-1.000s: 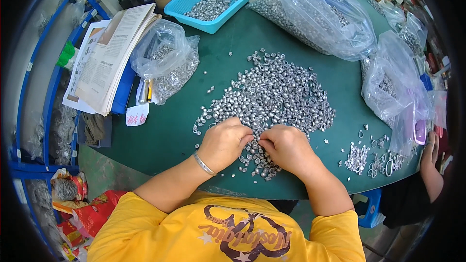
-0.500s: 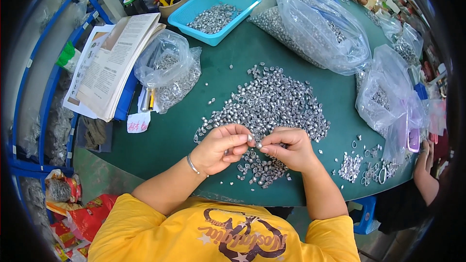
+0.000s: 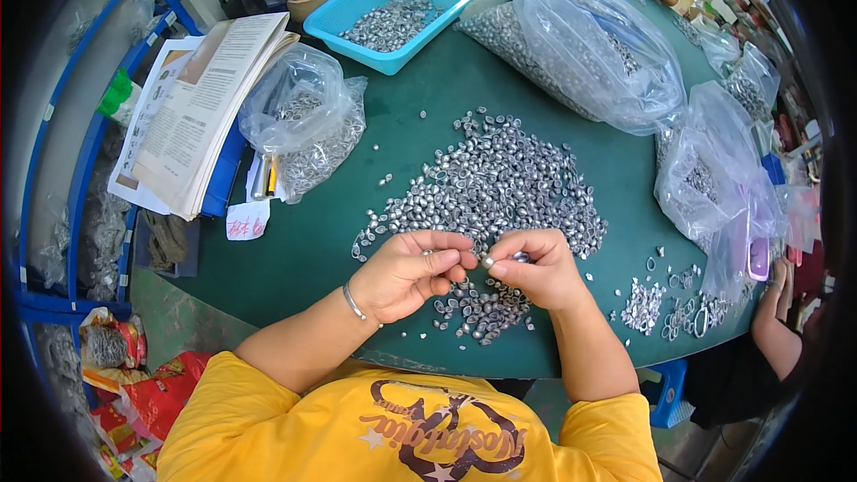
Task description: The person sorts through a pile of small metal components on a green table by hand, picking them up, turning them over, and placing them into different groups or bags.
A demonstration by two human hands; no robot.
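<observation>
Low over the near side of a heap of small silver oval metal pieces (image 3: 500,183), my two hands face each other with their fingertips close together. Thumb and forefinger of my right hand (image 3: 541,270) pinch one small silver metal piece (image 3: 488,261). Another silver piece (image 3: 521,256) shows under that hand's bent fingers. My left hand (image 3: 412,275), with a bangle at the wrist, is closed, thumb against fingers; whatever it holds is too small to make out. Below the hands lies a smaller cluster of the same pieces (image 3: 486,311).
A blue basket (image 3: 393,62) of pieces stands at the far side, beside a tool pot (image 3: 312,7). Bags of metal parts lie left (image 3: 326,147), far right (image 3: 580,45) and right (image 3: 705,152). An open booklet (image 3: 201,107) leans at left. Other people sit at the right and far edges.
Both hands have shifted slightly right. The piece visible at my left fingertips half a second ago no longer shows there. A silver piece has come into sight under my right fingers.
</observation>
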